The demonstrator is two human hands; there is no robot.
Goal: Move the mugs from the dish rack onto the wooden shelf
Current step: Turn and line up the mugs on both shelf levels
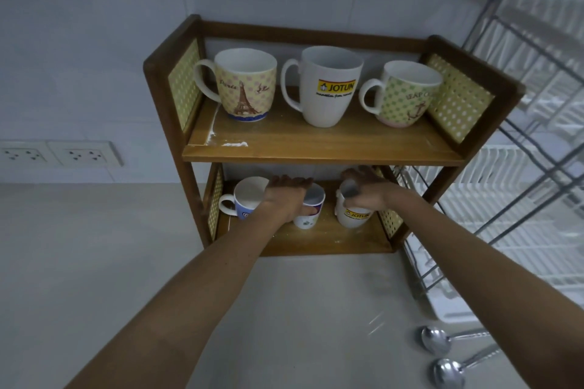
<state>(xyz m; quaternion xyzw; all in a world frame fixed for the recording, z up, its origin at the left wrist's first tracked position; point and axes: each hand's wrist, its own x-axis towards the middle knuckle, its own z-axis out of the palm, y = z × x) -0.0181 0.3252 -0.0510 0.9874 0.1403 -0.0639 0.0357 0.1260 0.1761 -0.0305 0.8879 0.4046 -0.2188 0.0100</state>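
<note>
Head | left grip [286, 196] grasping small mug [308, 210] | right grip [368, 191] grasping Jotun mug [352, 216]

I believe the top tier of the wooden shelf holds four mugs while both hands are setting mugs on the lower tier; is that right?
Not quite: the head view shows three mugs on the top tier of the wooden shelf, not four. The left hand and right hand are indeed at mugs on the lower tier.

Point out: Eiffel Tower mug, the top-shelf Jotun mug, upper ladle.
Eiffel Tower mug [245, 88], head view, on the tower print.
Top-shelf Jotun mug [328, 95], head view, on the front wall by the logo.
Upper ladle [434, 339], head view, on the bowl.
</note>
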